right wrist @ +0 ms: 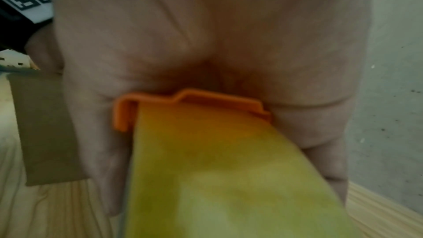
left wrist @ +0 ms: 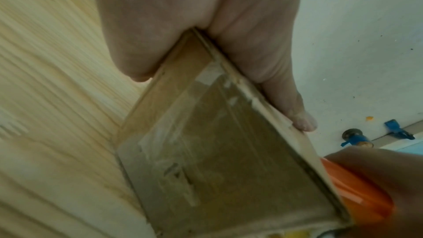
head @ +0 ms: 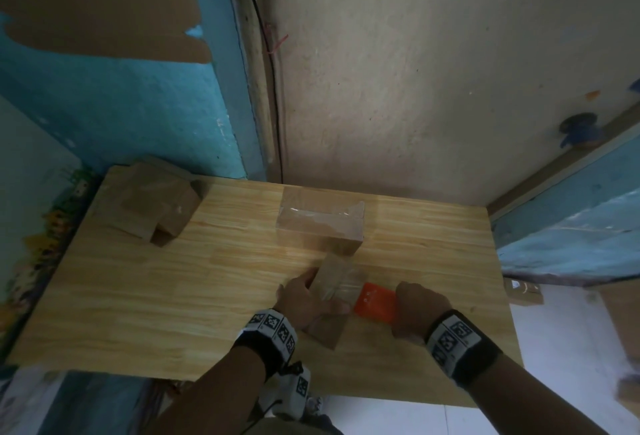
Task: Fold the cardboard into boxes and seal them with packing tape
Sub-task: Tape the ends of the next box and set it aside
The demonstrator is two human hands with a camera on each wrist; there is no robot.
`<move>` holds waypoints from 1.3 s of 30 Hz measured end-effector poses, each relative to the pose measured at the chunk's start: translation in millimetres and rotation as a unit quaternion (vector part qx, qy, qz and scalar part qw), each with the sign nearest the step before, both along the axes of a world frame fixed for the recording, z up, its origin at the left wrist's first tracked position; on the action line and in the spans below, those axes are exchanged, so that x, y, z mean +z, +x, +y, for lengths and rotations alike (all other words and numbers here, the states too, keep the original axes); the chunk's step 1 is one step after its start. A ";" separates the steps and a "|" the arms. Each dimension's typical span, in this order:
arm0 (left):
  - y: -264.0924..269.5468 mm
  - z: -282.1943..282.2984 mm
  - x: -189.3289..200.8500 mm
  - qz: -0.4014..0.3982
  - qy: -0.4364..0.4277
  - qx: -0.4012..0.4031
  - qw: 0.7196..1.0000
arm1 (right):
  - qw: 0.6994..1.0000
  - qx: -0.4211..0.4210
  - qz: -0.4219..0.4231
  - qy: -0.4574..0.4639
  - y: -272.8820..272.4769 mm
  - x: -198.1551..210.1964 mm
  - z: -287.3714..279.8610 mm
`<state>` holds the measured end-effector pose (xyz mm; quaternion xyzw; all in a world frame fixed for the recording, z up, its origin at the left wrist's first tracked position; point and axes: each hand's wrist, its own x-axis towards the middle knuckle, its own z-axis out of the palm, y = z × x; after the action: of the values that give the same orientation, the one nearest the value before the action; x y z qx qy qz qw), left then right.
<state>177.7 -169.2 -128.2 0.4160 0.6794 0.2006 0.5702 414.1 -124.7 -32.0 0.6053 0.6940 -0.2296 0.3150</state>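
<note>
Closest to me, my left hand (head: 300, 299) grips a small cardboard box (head: 332, 296) at the near edge of the wooden table (head: 138, 282); in the left wrist view the thumb (left wrist: 128, 42) presses one side and the fingers (left wrist: 274, 79) curl over the opposite edge, so the box sits clamped between them. Clear tape (left wrist: 206, 133) already covers the box face below those fingers, wrinkled in places. Just beside the box, on its right, my right hand (head: 420, 306) clenches an orange tape dispenser (head: 375, 303), which touches the box's right edge. In the right wrist view the fingers wrap both sides of the dispenser and the yellowish tape roll (right wrist: 228, 178) fills the space beneath them. Beyond my fingertips, a larger taped box (head: 320, 223) stands toward the table's far edge. Well apart to the far left, several more brown boxes (head: 156, 206) lie together near the table's corner.
</note>
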 end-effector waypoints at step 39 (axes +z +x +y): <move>-14.7 -3.0 37.3 0.127 0.179 -0.035 0.975 | 0.864 -0.236 0.421 0.147 -17.3 85.3 -23.1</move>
<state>163.0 -172.2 -91.0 0.5572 0.6839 0.2446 0.4024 396.8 -147.8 53.3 0.6360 0.6230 -0.4255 -0.1627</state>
